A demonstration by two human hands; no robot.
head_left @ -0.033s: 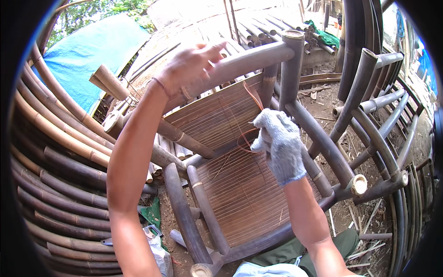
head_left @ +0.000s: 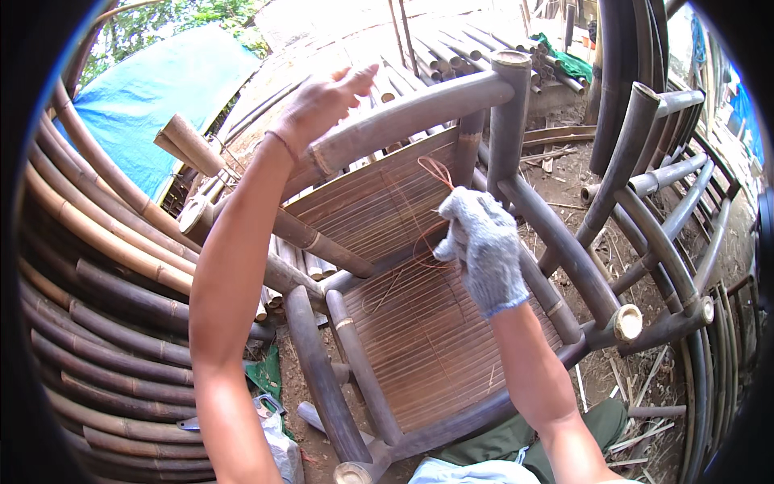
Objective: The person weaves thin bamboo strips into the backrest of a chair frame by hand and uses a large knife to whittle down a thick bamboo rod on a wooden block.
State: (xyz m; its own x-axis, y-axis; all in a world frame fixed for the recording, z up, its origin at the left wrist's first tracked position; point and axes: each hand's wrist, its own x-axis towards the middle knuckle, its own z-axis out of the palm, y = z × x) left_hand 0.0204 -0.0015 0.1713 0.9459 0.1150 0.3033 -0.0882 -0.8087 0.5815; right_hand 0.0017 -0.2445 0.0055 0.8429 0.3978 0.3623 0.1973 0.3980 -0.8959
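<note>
A dark bamboo chair stands before me, with a slatted seat [head_left: 427, 347] and a slatted backrest [head_left: 371, 194]. My left hand [head_left: 322, 105], bare with a thin band at the wrist, is raised by the left end of the chair's top rail [head_left: 419, 109]. Its fingers reach out to the right, partly apart, and no object shows in them. Over the seat, my right hand [head_left: 482, 242] wears a grey knit glove and is closed on a thin reddish-brown cord [head_left: 436, 169]. One loop sticks up above the glove; another hangs beside it, in front of the backrest.
Bent dark bamboo poles [head_left: 121, 355] lie stacked at the left, below a blue tarp [head_left: 169, 97]. Another bamboo frame [head_left: 653, 210] stands at the right. Cut bamboo tubes [head_left: 459, 56] lie behind the chair. A handsaw [head_left: 262, 403] and a white bag [head_left: 278, 444] are at lower left.
My left hand has shifted left and slightly up, off the top rail's middle. My gloved right hand has moved a little left and up, and the cord loop above it has opened wider.
</note>
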